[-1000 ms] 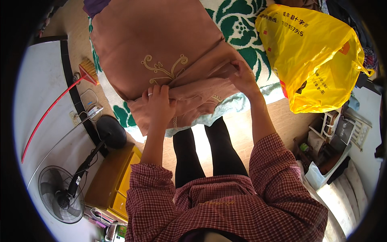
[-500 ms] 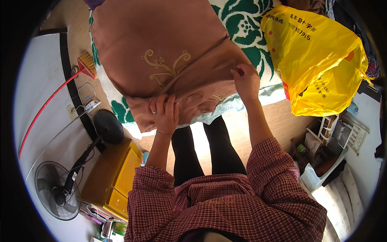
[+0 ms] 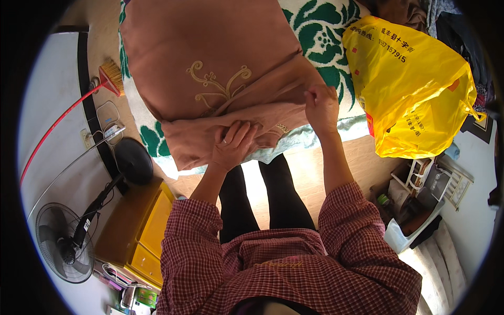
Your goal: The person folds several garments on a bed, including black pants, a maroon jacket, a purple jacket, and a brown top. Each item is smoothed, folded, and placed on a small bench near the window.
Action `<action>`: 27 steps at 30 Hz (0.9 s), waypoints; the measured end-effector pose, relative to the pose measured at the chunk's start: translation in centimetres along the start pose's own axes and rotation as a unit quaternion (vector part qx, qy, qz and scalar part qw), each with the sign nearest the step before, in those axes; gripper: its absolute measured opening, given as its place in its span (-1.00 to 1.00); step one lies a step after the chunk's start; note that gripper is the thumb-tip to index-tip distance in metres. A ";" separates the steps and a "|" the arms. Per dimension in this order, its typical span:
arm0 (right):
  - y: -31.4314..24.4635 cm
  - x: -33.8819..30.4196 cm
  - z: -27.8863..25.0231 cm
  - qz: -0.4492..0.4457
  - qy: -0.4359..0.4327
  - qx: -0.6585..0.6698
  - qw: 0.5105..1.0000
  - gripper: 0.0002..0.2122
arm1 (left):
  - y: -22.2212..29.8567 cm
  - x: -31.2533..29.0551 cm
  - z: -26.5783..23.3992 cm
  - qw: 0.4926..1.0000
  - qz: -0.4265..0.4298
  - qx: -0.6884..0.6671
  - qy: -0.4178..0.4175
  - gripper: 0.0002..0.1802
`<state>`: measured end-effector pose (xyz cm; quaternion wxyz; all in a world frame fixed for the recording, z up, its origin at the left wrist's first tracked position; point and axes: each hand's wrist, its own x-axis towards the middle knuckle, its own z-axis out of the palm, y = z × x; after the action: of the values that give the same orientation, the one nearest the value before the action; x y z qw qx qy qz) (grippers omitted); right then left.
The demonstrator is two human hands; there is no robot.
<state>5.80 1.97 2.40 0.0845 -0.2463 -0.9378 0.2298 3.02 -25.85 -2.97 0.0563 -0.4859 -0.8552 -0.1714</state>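
A brown garment (image 3: 210,42) with pale gold scroll embroidery lies spread on a green-and-white floral blanket (image 3: 321,39). Its near part is folded over and wrinkled, with a small beaded trim showing close to the front edge. My left hand (image 3: 233,143), a ring on one finger, rests on this folded part with its fingers stretched out over the cloth. At the garment's right edge my right hand (image 3: 322,110) is closed, pinching the brown cloth. The fingertips there are partly hidden.
A yellow plastic bag (image 3: 412,89) sits on the blanket at the right. To the left are a red-handled broom (image 3: 110,79), a black fan (image 3: 65,244) and a yellow cabinet (image 3: 152,236). A white rack (image 3: 454,181) stands at lower right.
My left hand has slid right across the folded cloth, smoothing some wrinkles beneath it. The right hand stays at the garment's right edge, its fingers more tightly closed.
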 end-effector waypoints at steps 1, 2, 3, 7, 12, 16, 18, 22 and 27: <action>0.0 0.0 -0.3 -0.025 0.028 0.025 0.999 -0.91 | -0.2 -0.3 0.3 1.000 0.000 0.003 -0.012 -0.50; 0.0 0.1 -0.5 -0.047 0.043 0.050 0.997 -0.91 | -0.3 -0.5 0.6 1.000 -0.001 0.009 -0.026 -0.46; 0.0 0.3 -0.8 0.019 0.043 0.161 0.986 -0.92 | -0.4 -0.7 0.8 1.000 0.006 0.006 -0.018 -0.46; -0.2 1.7 -0.9 0.074 0.068 0.277 0.956 -0.95 | -0.7 -0.8 1.3 1.000 0.017 0.004 -0.015 -0.43; 0.7 3.9 0.7 0.015 0.057 0.173 0.983 -0.96 | -0.8 -0.9 0.6 0.998 -0.034 -0.046 -0.007 -0.39; 2.1 5.0 1.8 -0.020 0.079 0.077 0.994 -0.92 | -1.5 -1.9 -0.8 0.982 -0.165 -0.062 -0.071 -0.39; 2.1 5.6 1.9 -0.005 0.020 0.000 1.000 -0.87 | -1.7 -2.2 -1.4 0.970 -0.222 -0.045 -0.089 -0.40; -1.4 4.3 1.2 -0.121 0.144 -0.085 0.979 -0.77 | -0.9 -1.6 -1.5 0.977 -0.205 0.043 -0.032 -0.42; -8.4 -4.3 4.5 -0.350 -0.184 -0.001 0.919 -0.45 | -1.0 -1.1 -0.2 0.978 -0.176 0.056 -0.099 -0.30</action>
<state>4.73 -8.37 2.20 -0.0145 0.1436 -0.9635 0.2256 2.70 -27.30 -3.38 -0.0327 -0.3381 -0.9370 -0.0812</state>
